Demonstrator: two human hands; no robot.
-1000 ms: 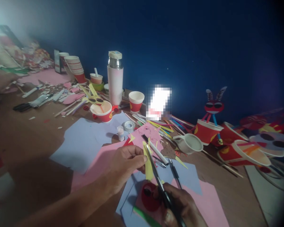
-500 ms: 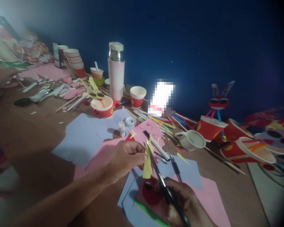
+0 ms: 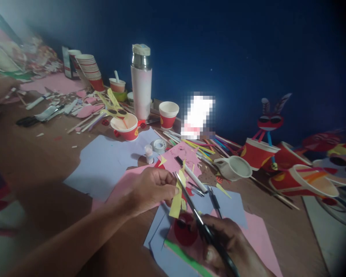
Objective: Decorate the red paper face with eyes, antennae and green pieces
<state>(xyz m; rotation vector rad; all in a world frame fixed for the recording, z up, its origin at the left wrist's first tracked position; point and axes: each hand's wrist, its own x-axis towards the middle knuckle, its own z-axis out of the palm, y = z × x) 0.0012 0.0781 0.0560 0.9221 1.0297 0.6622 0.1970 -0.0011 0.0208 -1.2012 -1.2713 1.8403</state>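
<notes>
My left hand [image 3: 151,188] pinches a narrow yellow paper strip [image 3: 176,201] between thumb and fingers. My right hand [image 3: 227,240] grips black-handled scissors [image 3: 207,234], and their thin blades cross the strip. Below the blades, a red paper circle [image 3: 185,230] with a dark mark lies on a pink paper sheet [image 3: 255,242], with a green paper strip [image 3: 184,257] near its lower edge. A white marker [image 3: 192,177] and a dark pen [image 3: 215,202] lie just beyond the scissors.
A lavender paper sheet [image 3: 109,167] covers the wooden table [image 3: 34,157]. Along the blue wall stand a white thermos [image 3: 141,90], red paper cups [image 3: 126,129], and a cup-bodied rabbit figure [image 3: 258,154]. Paper scraps, coloured sticks and a tape roll [image 3: 158,146] lie about.
The yellow strip has tilted, its lower end swinging left. The scissors tips have moved up and left along it. The whole scene sits slightly higher in view.
</notes>
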